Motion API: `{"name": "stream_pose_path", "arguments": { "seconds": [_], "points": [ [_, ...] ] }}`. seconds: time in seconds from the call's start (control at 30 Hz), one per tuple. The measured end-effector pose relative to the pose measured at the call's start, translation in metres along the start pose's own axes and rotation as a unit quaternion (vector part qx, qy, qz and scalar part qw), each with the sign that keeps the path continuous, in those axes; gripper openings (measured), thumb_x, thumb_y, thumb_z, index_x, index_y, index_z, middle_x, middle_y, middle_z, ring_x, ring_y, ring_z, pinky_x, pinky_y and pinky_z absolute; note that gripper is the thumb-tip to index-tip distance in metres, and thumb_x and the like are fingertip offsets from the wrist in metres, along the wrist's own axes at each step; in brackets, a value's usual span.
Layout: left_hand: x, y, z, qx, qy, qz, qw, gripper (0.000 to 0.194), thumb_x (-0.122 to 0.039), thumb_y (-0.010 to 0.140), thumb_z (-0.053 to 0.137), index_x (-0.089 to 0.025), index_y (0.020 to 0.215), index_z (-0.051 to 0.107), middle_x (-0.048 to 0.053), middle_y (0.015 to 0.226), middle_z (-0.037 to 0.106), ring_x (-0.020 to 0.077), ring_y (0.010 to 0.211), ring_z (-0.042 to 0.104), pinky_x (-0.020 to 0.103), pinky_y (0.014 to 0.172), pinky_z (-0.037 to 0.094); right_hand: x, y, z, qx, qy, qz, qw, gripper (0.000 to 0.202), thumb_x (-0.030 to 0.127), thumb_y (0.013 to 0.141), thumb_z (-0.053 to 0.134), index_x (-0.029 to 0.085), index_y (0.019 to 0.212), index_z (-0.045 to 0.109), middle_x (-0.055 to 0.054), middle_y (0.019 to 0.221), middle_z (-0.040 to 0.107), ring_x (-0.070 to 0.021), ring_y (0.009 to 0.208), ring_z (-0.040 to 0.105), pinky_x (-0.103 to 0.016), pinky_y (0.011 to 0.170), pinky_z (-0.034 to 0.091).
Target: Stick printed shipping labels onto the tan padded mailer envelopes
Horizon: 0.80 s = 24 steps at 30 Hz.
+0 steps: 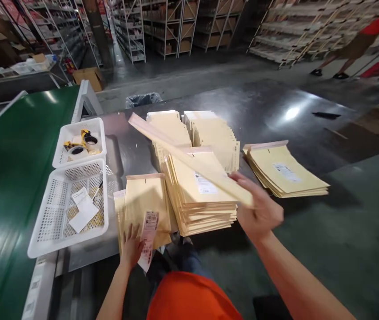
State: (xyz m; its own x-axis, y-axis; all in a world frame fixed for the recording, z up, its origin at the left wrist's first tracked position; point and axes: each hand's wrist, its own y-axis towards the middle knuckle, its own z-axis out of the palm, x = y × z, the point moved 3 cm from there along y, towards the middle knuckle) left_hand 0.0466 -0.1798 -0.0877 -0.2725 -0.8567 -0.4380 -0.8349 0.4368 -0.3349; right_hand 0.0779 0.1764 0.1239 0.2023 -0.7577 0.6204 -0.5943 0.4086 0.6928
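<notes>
Grip: a mailer is held at its near right end by the right hand, fingers closed on it, and is carried aslant above the middle stack. A printed label is pinned by the left hand, fingers spread flat, onto a small pile of mailers at the near left of the worktop.

Handling, as judged: the raised mailer is best kept level and squared to a stack before release; the label is best kept flat.

Count: mailer groups, four on the worktop (near-left pile, middle stack, far rows, right stack); mailer in hand, one; white baskets, two, the far basket with tape rolls, the near basket with paper slips. Green belt at left. Another person's legs at far right.
</notes>
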Motion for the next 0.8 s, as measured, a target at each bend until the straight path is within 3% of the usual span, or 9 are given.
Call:
{"name": "stream_pose_path", "arguments": {
  "seconds": [0.07, 0.13, 0.27, 0.4, 0.47, 0.57, 0.67, 0.73, 0.8],
  "points": [
    [0.004, 0.004, 0.01, 0.025, 0.023, -0.027, 0.999, 0.033, -0.021, 0.085, 0.045, -0.023, 0.106, 0.07, 0.004, 0.15, 0.034, 0.0358, 0.142, 0.015, 0.063, 0.109, 0.017, -0.03, -0.002, 0.009, 0.172, -0.039, -0.086, 0.981, 0.031, 0.025, 0.092, 0.04, 0.024, 0.11, 0.065, -0.008, 0.117, 0.065, -0.0238, 0.112, 0.058, -0.049, 0.095, 0.047],
    [0.009, -0.004, 0.018, 0.032, 0.024, -0.037, 0.999, 0.036, -0.023, 0.085, 0.044, -0.024, 0.112, 0.067, 0.003, 0.151, 0.033, 0.0359, 0.142, 0.016, 0.063, 0.108, 0.02, -0.067, -0.016, 0.019, 0.291, -0.087, -0.119, 0.945, 0.034, 0.022, 0.093, 0.035, 0.025, 0.105, 0.067, -0.009, 0.116, 0.066, -0.0232, 0.114, 0.057, -0.049, 0.094, 0.047],
    [0.015, -0.03, 0.03, 0.039, 0.014, -0.049, 0.998, 0.039, -0.026, 0.086, 0.042, -0.026, 0.117, 0.065, 0.001, 0.151, 0.033, 0.0334, 0.142, 0.015, 0.054, 0.11, 0.022, -0.114, -0.045, 0.024, 0.367, -0.138, -0.116, 0.913, 0.031, 0.028, 0.092, 0.039, 0.022, 0.106, 0.065, -0.012, 0.118, 0.064, -0.0253, 0.116, 0.054, -0.049, 0.094, 0.046],
    [0.019, -0.042, 0.037, 0.008, -0.059, -0.057, 0.997, 0.05, -0.03, 0.086, 0.04, -0.017, 0.132, 0.052, 0.008, 0.148, 0.04, 0.0314, 0.142, 0.02, 0.048, 0.112, 0.024, -0.072, -0.065, 0.041, 0.336, -0.118, -0.102, 0.929, 0.029, 0.037, 0.087, 0.051, 0.023, 0.109, 0.063, -0.013, 0.125, 0.059, -0.0303, 0.122, 0.047, -0.054, 0.099, 0.04],
    [0.024, -0.045, 0.036, -0.022, -0.096, -0.062, 0.993, 0.05, -0.032, 0.086, 0.039, -0.014, 0.13, 0.054, 0.011, 0.145, 0.043, 0.0299, 0.14, 0.026, 0.046, 0.113, 0.025, -0.032, -0.085, 0.07, 0.342, -0.04, -0.056, 0.937, 0.028, 0.031, 0.09, 0.045, 0.022, 0.112, 0.06, -0.013, 0.119, 0.061, -0.026, 0.114, 0.053, -0.047, 0.096, 0.044],
    [0.035, -0.048, 0.027, -0.109, -0.18, -0.07, 0.975, 0.047, -0.037, 0.084, 0.043, -0.017, 0.123, 0.06, 0.01, 0.14, 0.05, 0.0272, 0.136, 0.034, 0.043, 0.113, 0.026, 0.011, -0.134, 0.135, 0.42, 0.018, 0.059, 0.905, 0.036, 0.023, 0.09, 0.039, 0.018, 0.123, 0.051, -0.014, 0.119, 0.059, -0.0236, 0.109, 0.056, -0.04, 0.092, 0.048],
    [0.051, -0.048, 0.02, -0.172, -0.293, -0.109, 0.934, 0.046, -0.042, 0.078, 0.052, -0.016, 0.113, 0.066, 0.01, 0.143, 0.046, 0.0281, 0.137, 0.03, 0.042, 0.116, 0.02, 0.009, -0.185, 0.19, 0.469, -0.119, 0.219, 0.847, 0.055, 0.024, 0.08, 0.053, 0.008, 0.131, 0.042, -0.025, 0.132, 0.047, -0.0359, 0.119, 0.048, -0.048, 0.091, 0.047],
    [0.06, -0.046, 0.022, -0.176, -0.339, -0.143, 0.913, 0.047, -0.046, 0.075, 0.055, -0.015, 0.107, 0.069, 0.012, 0.144, 0.043, 0.0311, 0.137, 0.031, 0.043, 0.115, 0.022, -0.006, -0.209, 0.208, 0.456, -0.188, 0.296, 0.818, 0.064, 0.024, 0.076, 0.056, 0.005, 0.135, 0.036, -0.028, 0.133, 0.043, -0.0409, 0.121, 0.045, -0.052, 0.089, 0.046],
    [0.067, -0.044, 0.026, -0.169, -0.363, -0.171, 0.9, 0.049, -0.05, 0.074, 0.054, -0.014, 0.105, 0.069, 0.014, 0.14, 0.047, 0.0329, 0.131, 0.04, 0.045, 0.111, 0.03, -0.021, -0.221, 0.216, 0.419, -0.19, 0.31, 0.832, 0.066, 0.023, 0.076, 0.054, 0.007, 0.136, 0.032, -0.026, 0.131, 0.045, -0.0403, 0.121, 0.044, -0.052, 0.09, 0.045]
  ]
}}
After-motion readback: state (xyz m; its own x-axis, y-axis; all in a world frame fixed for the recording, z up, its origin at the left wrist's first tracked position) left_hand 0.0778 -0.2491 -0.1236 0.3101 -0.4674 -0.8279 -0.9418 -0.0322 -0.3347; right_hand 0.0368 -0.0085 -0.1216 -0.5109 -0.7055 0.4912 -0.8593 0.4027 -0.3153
